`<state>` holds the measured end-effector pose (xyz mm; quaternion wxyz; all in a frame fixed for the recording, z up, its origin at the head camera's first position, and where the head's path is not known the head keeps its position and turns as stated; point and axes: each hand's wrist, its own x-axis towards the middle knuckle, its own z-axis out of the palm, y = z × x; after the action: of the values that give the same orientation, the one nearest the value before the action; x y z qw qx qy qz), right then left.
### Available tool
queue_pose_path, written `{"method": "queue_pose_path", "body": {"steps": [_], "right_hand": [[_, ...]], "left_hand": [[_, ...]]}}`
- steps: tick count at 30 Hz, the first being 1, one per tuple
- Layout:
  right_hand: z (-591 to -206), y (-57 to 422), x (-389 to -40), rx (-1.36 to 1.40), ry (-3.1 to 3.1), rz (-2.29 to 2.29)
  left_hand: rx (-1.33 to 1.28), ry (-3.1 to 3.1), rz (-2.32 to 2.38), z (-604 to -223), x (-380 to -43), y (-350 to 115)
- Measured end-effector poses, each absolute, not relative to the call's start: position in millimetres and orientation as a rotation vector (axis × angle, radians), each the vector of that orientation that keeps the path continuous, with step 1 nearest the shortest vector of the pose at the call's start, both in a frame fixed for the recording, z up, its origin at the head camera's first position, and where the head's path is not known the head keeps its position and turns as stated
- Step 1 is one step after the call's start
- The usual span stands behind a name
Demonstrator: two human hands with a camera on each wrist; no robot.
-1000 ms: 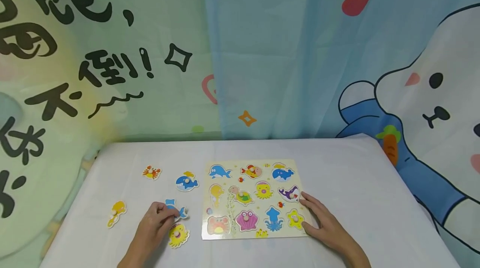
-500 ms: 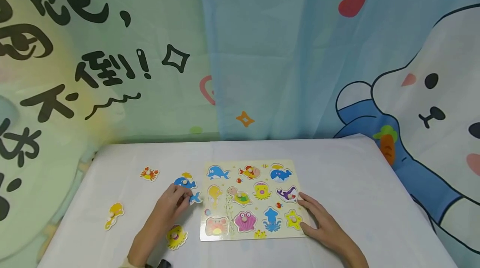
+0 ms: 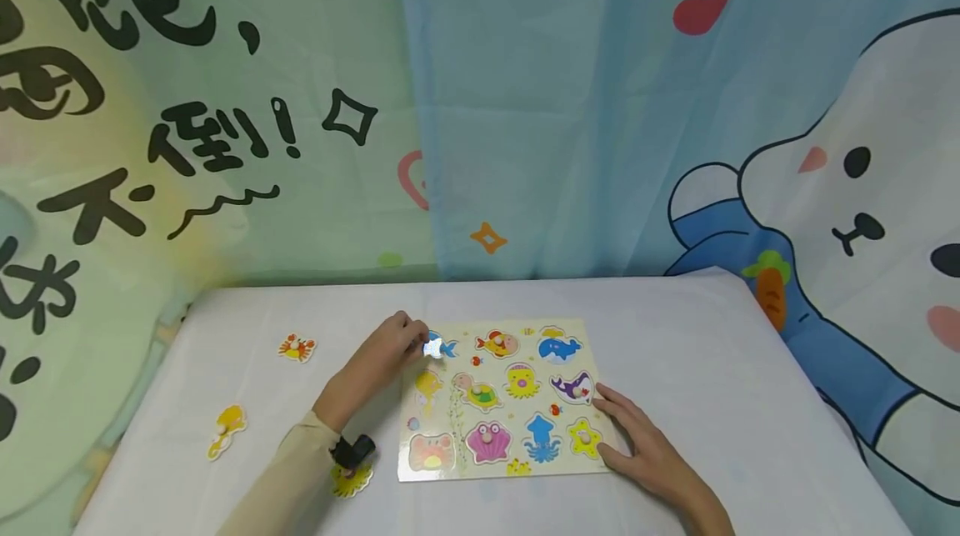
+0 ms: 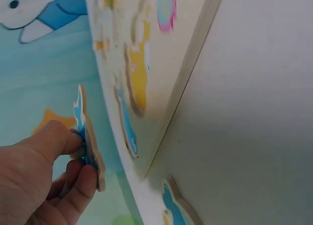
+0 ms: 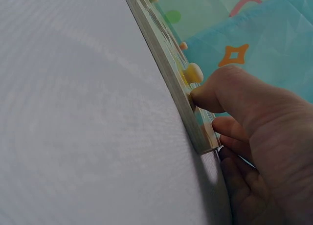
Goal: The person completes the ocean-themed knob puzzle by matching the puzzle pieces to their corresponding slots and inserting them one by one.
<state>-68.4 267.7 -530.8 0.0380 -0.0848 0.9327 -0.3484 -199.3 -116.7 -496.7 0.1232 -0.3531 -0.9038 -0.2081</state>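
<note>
My left hand pinches a blue dolphin puzzle piece between thumb and fingers. In the head view it is over the upper-left corner of the wooden puzzle board. The left wrist view shows the piece on edge, apart from the board, near a blue dolphin-shaped recess. My right hand rests at the board's right edge. Its thumb touches the top beside a yellow starfish piece, its fingers lying near the purple whale piece.
Left of the board lie a crab piece, a yellow seahorse piece and a round yellow piece, partly under my left wrist. A blue whale piece lies by the board's corner, hidden in the head view. Several knobbed pieces fill the board.
My left hand has carried the dolphin piece from the table left of the board, up and right, to above the board's upper-left corner. The right hand stays in place.
</note>
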Motion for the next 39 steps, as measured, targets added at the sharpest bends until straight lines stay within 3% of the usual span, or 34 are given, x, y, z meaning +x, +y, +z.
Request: {"method": "queue_pose_path", "body": {"steps": [6, 13, 19, 39], "right_hand": [[-531, 267, -68, -0.250, 2.866, -1.064], [-532, 267, -68, -0.273, 2.864, -1.062], [-531, 269, -67, -0.258, 2.877, -1.054], [-534, 268, -67, -0.275, 2.918, -0.988]], "left_hand": [[-1.112, -2.690, -0.537, -501, -216, -97], [-0.791, -3.078, -0.707, -509, -220, -89], [-0.700, -3.149, -0.782, -508, -220, -81], [-0.644, -3.250, -0.651, -503, -219, -80]]}}
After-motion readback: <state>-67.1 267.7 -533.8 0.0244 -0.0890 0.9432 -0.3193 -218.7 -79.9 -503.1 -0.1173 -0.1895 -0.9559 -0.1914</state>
